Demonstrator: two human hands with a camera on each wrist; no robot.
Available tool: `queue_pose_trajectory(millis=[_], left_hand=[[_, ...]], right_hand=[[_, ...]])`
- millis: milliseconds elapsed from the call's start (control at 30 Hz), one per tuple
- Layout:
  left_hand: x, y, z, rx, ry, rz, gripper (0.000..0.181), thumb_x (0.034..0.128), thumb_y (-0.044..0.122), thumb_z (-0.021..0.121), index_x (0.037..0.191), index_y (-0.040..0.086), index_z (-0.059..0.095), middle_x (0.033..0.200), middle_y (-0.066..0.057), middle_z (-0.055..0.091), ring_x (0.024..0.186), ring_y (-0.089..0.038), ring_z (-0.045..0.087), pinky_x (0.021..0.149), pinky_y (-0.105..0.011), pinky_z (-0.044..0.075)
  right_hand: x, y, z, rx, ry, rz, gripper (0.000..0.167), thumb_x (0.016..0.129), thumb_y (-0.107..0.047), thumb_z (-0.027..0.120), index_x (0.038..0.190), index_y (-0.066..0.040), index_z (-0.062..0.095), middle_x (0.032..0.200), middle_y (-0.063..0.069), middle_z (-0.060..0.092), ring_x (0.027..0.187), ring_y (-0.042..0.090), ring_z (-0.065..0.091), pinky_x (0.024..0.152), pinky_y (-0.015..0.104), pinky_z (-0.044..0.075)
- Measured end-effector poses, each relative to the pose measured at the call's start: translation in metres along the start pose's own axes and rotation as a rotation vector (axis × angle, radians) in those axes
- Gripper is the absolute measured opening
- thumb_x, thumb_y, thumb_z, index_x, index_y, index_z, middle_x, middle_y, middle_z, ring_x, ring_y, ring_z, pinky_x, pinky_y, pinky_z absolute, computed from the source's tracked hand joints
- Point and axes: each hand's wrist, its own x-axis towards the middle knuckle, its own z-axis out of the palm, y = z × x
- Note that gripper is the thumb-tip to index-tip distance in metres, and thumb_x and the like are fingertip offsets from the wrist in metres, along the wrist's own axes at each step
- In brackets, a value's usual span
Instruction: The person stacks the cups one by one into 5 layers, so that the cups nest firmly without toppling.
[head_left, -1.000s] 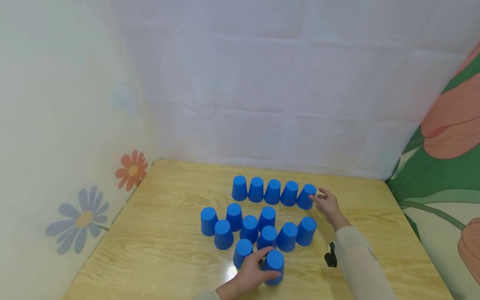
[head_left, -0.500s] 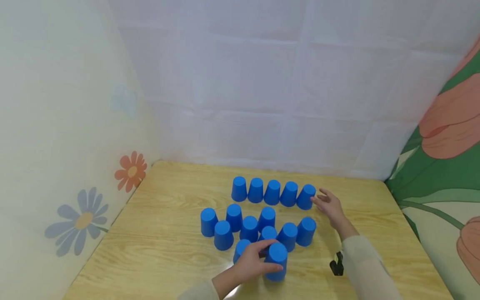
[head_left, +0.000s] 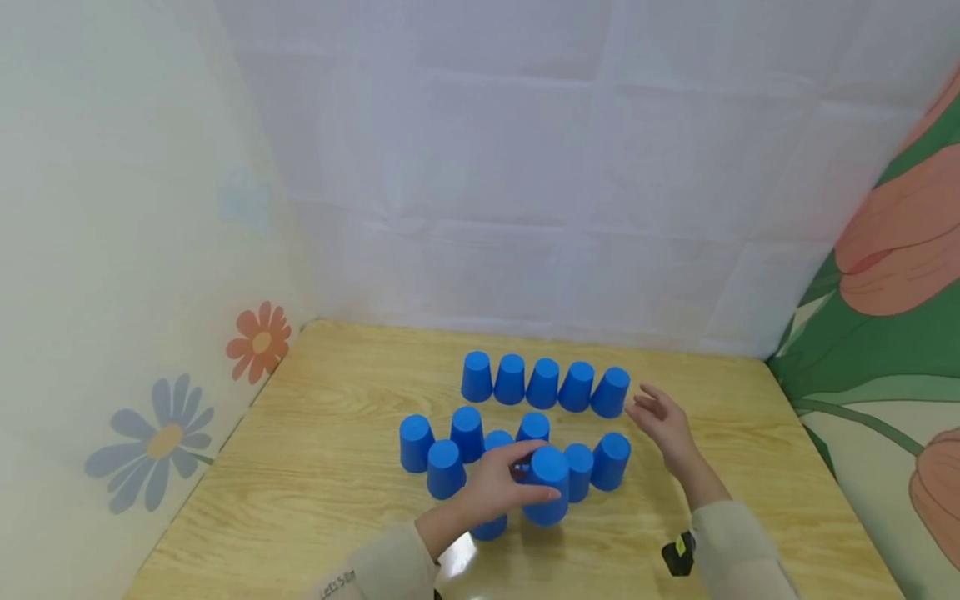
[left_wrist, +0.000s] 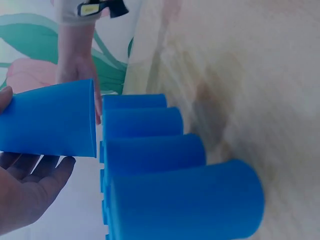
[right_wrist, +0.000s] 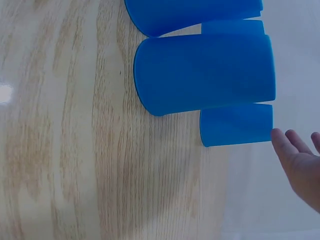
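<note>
My left hand (head_left: 491, 486) grips an upside-down blue cup (head_left: 550, 487) between thumb and fingers, in front of the middle group of cups. The left wrist view shows that held cup (left_wrist: 50, 120) raised beside a line of others (left_wrist: 185, 200), with the left hand (left_wrist: 30, 192) around it. To the right of the back row's end cup (head_left: 611, 392), my right hand (head_left: 669, 429) hangs with relaxed fingers, holding nothing. In the right wrist view the right hand (right_wrist: 302, 167) has its fingertips close to a cup (right_wrist: 237, 125); whether they touch is unclear.
Five upside-down cups (head_left: 510, 380) form the back row on the wooden table (head_left: 322, 500). Several more (head_left: 446, 469) stand in the middle, one (head_left: 490, 528) partly under my left hand. A white cloth wall (head_left: 525, 275) rises behind; a black device (head_left: 678, 556) is at the right sleeve.
My left hand has lifted the front right cup and moved it up and away from the front edge. The right hand has drawn slightly back from the back row's end cup.
</note>
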Motion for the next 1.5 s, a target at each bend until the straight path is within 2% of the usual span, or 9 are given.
queue_pose_trajectory(millis=[33, 233, 367, 500, 600, 767, 1100, 1267, 1500], left_hand=[[0.0, 0.006, -0.003, 0.007, 0.004, 0.002, 0.048, 0.0731, 0.028, 0.069, 0.116, 0.013, 0.054, 0.106, 0.002, 0.057, 0.096, -0.014, 0.053, 0.077, -0.026, 0.046], [0.009, 0.013, -0.018, 0.03, 0.016, -0.017, 0.057, 0.0727, 0.033, 0.068, 0.122, 0.013, 0.049, 0.113, 0.001, 0.054, 0.1, -0.015, 0.051, 0.08, -0.031, 0.045], [0.017, 0.01, -0.026, 0.036, 0.022, 0.003, 0.053, 0.0733, 0.034, 0.067, 0.121, 0.019, 0.05, 0.114, 0.005, 0.053, 0.103, -0.015, 0.049, 0.082, -0.034, 0.043], [0.025, 0.01, -0.036, 0.002, 0.034, 0.015, 0.051, 0.0754, 0.026, 0.067, 0.122, 0.018, 0.049, 0.115, 0.001, 0.052, 0.106, -0.02, 0.047, 0.082, -0.038, 0.043], [0.032, 0.009, -0.044, -0.002, 0.059, 0.016, 0.052, 0.076, 0.023, 0.067, 0.123, 0.014, 0.048, 0.117, -0.002, 0.052, 0.107, -0.023, 0.046, 0.082, -0.041, 0.043], [0.042, 0.008, -0.055, 0.049, 0.116, -0.012, 0.057, 0.0738, 0.032, 0.067, 0.124, 0.013, 0.048, 0.114, -0.002, 0.053, 0.104, -0.021, 0.048, 0.082, -0.04, 0.042], [0.061, 0.003, -0.069, 0.059, 0.203, -0.055, 0.061, 0.0707, 0.039, 0.068, 0.124, 0.016, 0.048, 0.115, 0.001, 0.052, 0.105, -0.018, 0.047, 0.083, -0.037, 0.042], [0.072, 0.004, -0.071, 0.096, 0.237, -0.082, 0.056, 0.0724, 0.037, 0.068, 0.122, 0.017, 0.05, 0.115, 0.0, 0.053, 0.107, -0.02, 0.046, 0.084, -0.039, 0.042], [0.09, 0.001, -0.073, 0.106, 0.288, -0.136, 0.059, 0.0724, 0.037, 0.068, 0.124, 0.015, 0.048, 0.12, -0.003, 0.05, 0.111, -0.022, 0.043, 0.087, -0.039, 0.039]], right_hand=[[-0.001, 0.0, 0.0, 0.006, 0.005, -0.007, 0.062, 0.084, -0.021, 0.058, 0.133, -0.002, 0.026, 0.128, 0.024, 0.034, 0.115, 0.033, 0.036, 0.093, 0.042, 0.032], [-0.012, 0.0, 0.001, 0.031, 0.013, -0.043, 0.06, 0.083, -0.016, 0.059, 0.132, -0.001, 0.028, 0.126, 0.024, 0.037, 0.113, 0.033, 0.038, 0.091, 0.041, 0.034], [-0.018, 0.0, 0.0, 0.027, 0.014, -0.059, 0.061, 0.082, -0.018, 0.059, 0.132, -0.001, 0.028, 0.126, 0.023, 0.037, 0.114, 0.032, 0.038, 0.091, 0.039, 0.034], [-0.026, -0.001, 0.0, 0.018, 0.019, -0.071, 0.063, 0.082, -0.021, 0.06, 0.132, -0.002, 0.029, 0.126, 0.022, 0.038, 0.113, 0.031, 0.039, 0.09, 0.035, 0.036], [-0.032, 0.0, 0.001, 0.039, 0.021, -0.079, 0.06, 0.082, -0.019, 0.06, 0.131, -0.002, 0.03, 0.126, 0.023, 0.038, 0.113, 0.031, 0.039, 0.087, 0.028, 0.038], [-0.042, 0.001, 0.003, 0.091, 0.041, -0.079, 0.057, 0.083, -0.013, 0.058, 0.13, 0.0, 0.031, 0.124, 0.025, 0.038, 0.113, 0.033, 0.039, 0.081, 0.018, 0.041], [-0.054, 0.004, 0.008, 0.095, 0.084, -0.077, 0.052, 0.083, -0.008, 0.057, 0.128, 0.0, 0.034, 0.122, 0.025, 0.041, 0.111, 0.033, 0.041, 0.078, 0.015, 0.041], [-0.056, 0.009, 0.011, 0.104, 0.092, -0.077, 0.052, 0.084, -0.009, 0.057, 0.129, 0.0, 0.034, 0.123, 0.024, 0.041, 0.112, 0.034, 0.04, 0.079, 0.017, 0.042], [-0.054, 0.028, 0.014, 0.063, 0.124, -0.091, 0.054, 0.081, -0.011, 0.06, 0.127, 0.003, 0.035, 0.12, 0.028, 0.041, 0.11, 0.035, 0.041, 0.085, 0.036, 0.041]])
